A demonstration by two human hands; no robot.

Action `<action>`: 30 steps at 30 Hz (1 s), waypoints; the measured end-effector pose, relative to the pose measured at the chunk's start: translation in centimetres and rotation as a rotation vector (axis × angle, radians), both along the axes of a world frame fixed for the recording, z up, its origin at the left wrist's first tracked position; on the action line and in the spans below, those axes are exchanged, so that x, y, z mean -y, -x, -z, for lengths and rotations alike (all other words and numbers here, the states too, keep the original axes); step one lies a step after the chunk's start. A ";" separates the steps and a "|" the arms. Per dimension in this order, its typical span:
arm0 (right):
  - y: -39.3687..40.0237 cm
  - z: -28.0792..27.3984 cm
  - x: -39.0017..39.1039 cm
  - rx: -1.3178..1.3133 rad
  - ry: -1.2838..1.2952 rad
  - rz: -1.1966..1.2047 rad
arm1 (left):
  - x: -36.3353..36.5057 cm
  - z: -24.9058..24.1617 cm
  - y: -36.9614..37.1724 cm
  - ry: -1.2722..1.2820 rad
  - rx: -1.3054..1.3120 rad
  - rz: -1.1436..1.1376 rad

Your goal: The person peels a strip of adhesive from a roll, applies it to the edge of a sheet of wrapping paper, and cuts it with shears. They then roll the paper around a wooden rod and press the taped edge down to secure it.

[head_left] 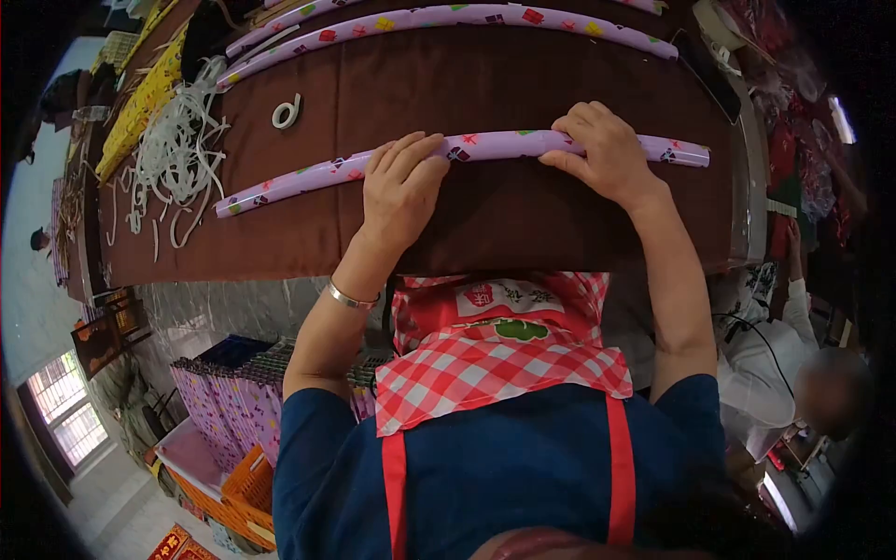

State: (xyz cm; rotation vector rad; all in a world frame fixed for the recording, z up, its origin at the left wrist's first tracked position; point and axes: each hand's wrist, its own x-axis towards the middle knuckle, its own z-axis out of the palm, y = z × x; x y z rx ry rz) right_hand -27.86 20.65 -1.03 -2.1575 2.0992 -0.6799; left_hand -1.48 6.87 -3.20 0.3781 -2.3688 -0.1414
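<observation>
A long lilac roll of patterned wrapping paper (509, 147) lies across the brown-covered table (523, 224) in front of me, its colourful print showing gift boxes. My left hand (403, 182) is closed over the roll left of its middle, with the fingers on top. Farther right, my right hand (602, 154) grips it too, thumb pointing left along the near side and fingers bent over the top. Both ends of the roll stick out beyond my hands. The undersides of my fingers are hidden.
A white roll of tape (287, 114) and a heap of white strips (182, 145) lie to the left. More lilac rolls (448, 17) rest at the back, yellow rolls (140, 107) far left. Below stands an orange basket (247, 490). Another person (761, 373) is at the right.
</observation>
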 end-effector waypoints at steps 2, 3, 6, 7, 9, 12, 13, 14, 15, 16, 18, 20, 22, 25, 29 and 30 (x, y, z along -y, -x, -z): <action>0.0 0.0 0.0 0.002 -0.013 0.002 | -0.4 -0.7 0.3 -0.040 0.024 -0.021; -0.1 -0.1 0.0 0.000 -0.015 0.006 | -0.5 -1.0 0.5 -0.080 0.048 -0.043; -0.1 0.0 0.0 0.000 -0.007 0.008 | -0.4 -0.7 0.4 -0.058 0.041 -0.023; -0.1 0.0 0.0 0.002 0.005 0.005 | -0.3 -0.4 0.3 -0.059 0.041 -0.023; -0.1 0.0 0.0 0.003 0.004 0.002 | 0.0 0.1 0.1 -0.009 -0.001 0.006; 0.0 0.1 0.0 0.002 -0.005 0.004 | -0.1 0.0 0.3 -0.077 -0.008 -0.022; 0.0 0.1 0.0 -0.002 -0.014 0.009 | -0.2 -0.3 0.4 -0.077 -0.008 -0.022; 0.0 0.1 0.0 -0.002 -0.014 0.009 | -0.4 -0.7 0.4 -0.079 0.040 -0.044; 0.0 0.1 0.0 -0.003 -0.003 0.004 | -0.5 -0.9 0.5 -0.080 0.087 -0.067; 0.0 0.1 0.0 -0.005 0.007 -0.001 | -0.5 -0.9 0.5 -0.080 0.086 -0.066; -0.1 0.1 0.0 -0.012 0.014 0.001 | -0.3 -0.6 0.4 -0.060 0.071 -0.042; -0.1 0.1 0.0 -0.017 0.021 0.001 | -0.1 -0.2 0.3 -0.064 0.044 -0.026; -0.1 0.1 0.0 -0.013 0.012 0.005 | -0.1 -0.1 0.3 -0.066 0.018 -0.009; -0.1 0.1 0.0 -0.011 -0.004 0.013 | -0.4 -0.6 0.5 -0.099 0.018 -0.048; -0.1 0.2 -0.1 -0.016 0.007 0.009 | -0.4 -0.7 0.4 -0.048 0.063 -0.045; -0.1 0.3 -0.1 -0.018 0.015 0.009 | -0.3 -0.4 0.3 -0.037 0.038 -0.020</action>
